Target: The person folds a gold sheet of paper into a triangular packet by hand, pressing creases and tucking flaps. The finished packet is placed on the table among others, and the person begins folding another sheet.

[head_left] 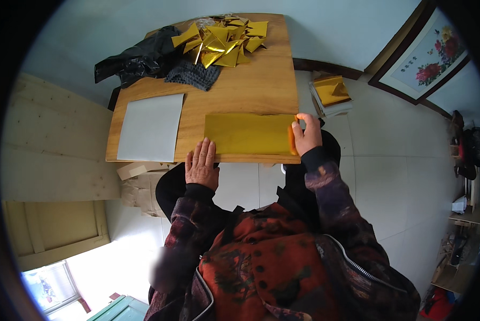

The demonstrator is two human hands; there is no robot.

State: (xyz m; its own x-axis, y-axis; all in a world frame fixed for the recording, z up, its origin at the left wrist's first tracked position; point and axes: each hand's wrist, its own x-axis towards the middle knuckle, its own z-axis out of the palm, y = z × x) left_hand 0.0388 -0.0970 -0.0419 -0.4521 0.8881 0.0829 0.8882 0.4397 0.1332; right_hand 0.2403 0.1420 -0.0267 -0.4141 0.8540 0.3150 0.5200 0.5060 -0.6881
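Note:
A long gold foil sheet [248,135] lies lengthwise along the near side of the wooden table [266,88]. My left hand [201,165] rests flat at the sheet's lower left corner, fingers stretched out over the table edge. At the sheet's right end my right hand [308,138] curls its thumb and forefinger around a narrow orange object [292,140]. That object stands along the end of the sheet; its exact kind is hard to make out. A pale grey sheet [151,128] lies apart, to the left of the gold one.
Folded gold foil pieces [224,43] are heaped at the table's far side. Beside them are a black plastic bag [149,56] and a dark knitted cloth [193,75]. On the floor to the right sits a stack of gold and white sheets [331,93]; a framed flower picture [427,56] leans nearby.

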